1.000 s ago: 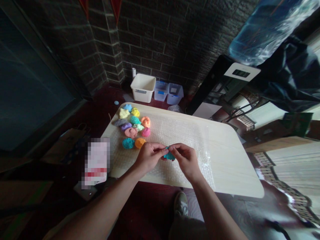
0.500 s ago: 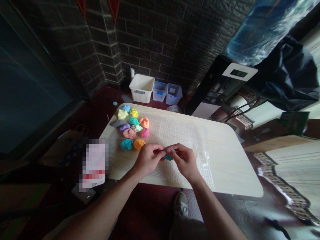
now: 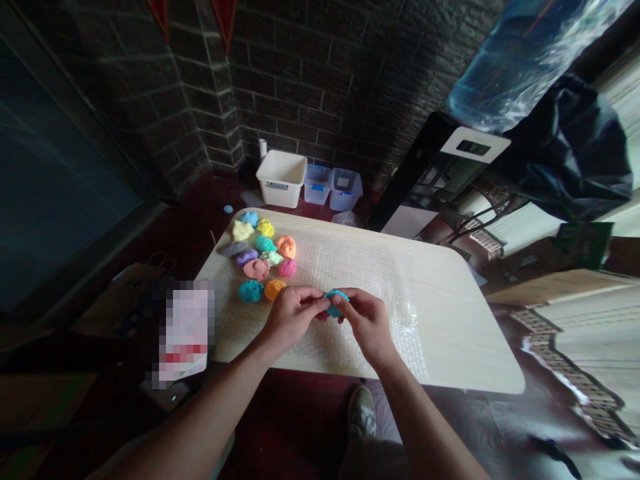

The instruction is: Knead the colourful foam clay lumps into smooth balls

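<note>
Between the fingertips of both hands is a small piece of teal modelling clay [image 3: 336, 304], held above the bubble wrap. My left hand [image 3: 299, 312] pinches its left side, thumb on top. My right hand [image 3: 363, 317] grips the right side, its thumb pressed on the clay's face. Just left of my left hand lie an orange clay lump [image 3: 275, 289] and a rough teal clay lump [image 3: 251, 291]. Beyond them sit more lumps, among them a pink one [image 3: 287, 268], a terracotta one [image 3: 257, 269] and a yellow one [image 3: 265, 227].
Bubble wrap [image 3: 345, 260] covers much of the pale table [image 3: 460, 320]. On the floor behind stand a white basket [image 3: 283, 177] and two clear bins [image 3: 345, 190]. A water dispenser [image 3: 475, 145] with a large bottle rises at the back right. A pixelated pink item [image 3: 185, 327] is at the left.
The thumbs have shifted on the teal clay, and more of its surface now shows between them. Both hands stay in nearly the same place; the view has moved slightly.
</note>
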`<move>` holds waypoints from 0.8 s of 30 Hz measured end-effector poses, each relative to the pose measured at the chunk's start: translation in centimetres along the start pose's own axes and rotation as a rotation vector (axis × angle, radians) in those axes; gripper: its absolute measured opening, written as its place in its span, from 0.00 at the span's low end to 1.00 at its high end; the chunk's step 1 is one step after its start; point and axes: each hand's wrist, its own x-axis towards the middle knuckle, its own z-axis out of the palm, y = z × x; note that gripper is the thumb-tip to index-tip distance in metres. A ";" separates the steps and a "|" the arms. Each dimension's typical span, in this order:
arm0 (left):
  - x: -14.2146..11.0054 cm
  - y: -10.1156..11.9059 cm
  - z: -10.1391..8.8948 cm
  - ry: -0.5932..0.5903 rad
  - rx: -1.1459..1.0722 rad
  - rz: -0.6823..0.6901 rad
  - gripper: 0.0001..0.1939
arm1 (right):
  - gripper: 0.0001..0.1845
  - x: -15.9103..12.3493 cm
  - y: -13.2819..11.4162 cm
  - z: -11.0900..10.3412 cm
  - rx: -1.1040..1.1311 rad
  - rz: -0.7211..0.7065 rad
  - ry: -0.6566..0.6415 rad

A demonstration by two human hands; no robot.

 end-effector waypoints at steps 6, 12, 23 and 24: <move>0.0 -0.1 0.6 -0.019 -0.155 -0.062 0.17 | 0.15 0.0 -0.2 0.2 0.051 0.003 0.018; 0.2 -0.2 -0.1 0.076 -0.042 -0.021 0.16 | 0.16 0.2 -0.1 0.3 0.113 0.049 0.004; 0.0 0.1 0.5 0.020 -0.235 -0.091 0.17 | 0.12 0.3 0.5 0.1 0.166 0.044 0.065; 0.0 0.0 0.5 0.023 -0.223 -0.089 0.17 | 0.11 0.3 0.5 0.2 0.175 0.048 0.067</move>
